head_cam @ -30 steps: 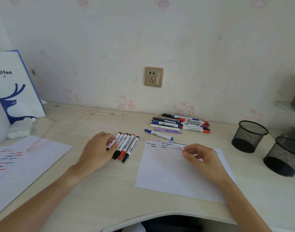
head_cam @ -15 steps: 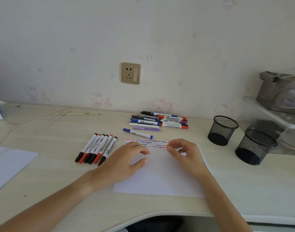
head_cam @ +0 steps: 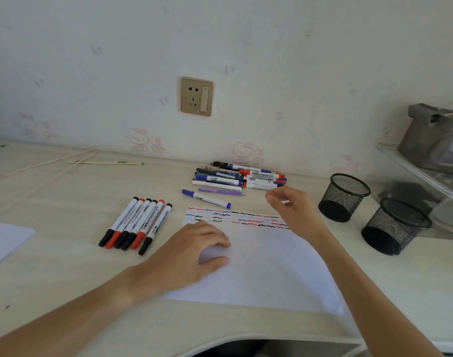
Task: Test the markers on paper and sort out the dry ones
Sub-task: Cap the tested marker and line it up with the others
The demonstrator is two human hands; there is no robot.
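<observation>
A white sheet of paper (head_cam: 266, 269) lies in front of me, with rows of red, blue and black squiggles along its top edge. My left hand (head_cam: 194, 251) rests on the sheet's left part, fingers loosely bent, holding nothing. My right hand (head_cam: 295, 210) hovers over the sheet's top right corner, fingers loosely curled and empty, just in front of a pile of markers (head_cam: 241, 177) by the wall. A single blue-capped marker (head_cam: 206, 198) lies between the pile and the paper. Several black- and red-capped markers (head_cam: 136, 225) lie side by side left of the sheet.
Two black mesh pen cups (head_cam: 342, 197) (head_cam: 394, 226) stand at the right. A clear shelf with a grey box (head_cam: 434, 140) is behind them. Another white sheet (head_cam: 4, 239) lies at the far left. A thin stick (head_cam: 104, 163) lies near the wall.
My left hand left the row of markers and came to rest on the paper. My right hand rose from the paper's top edge toward the marker pile. The view swung right.
</observation>
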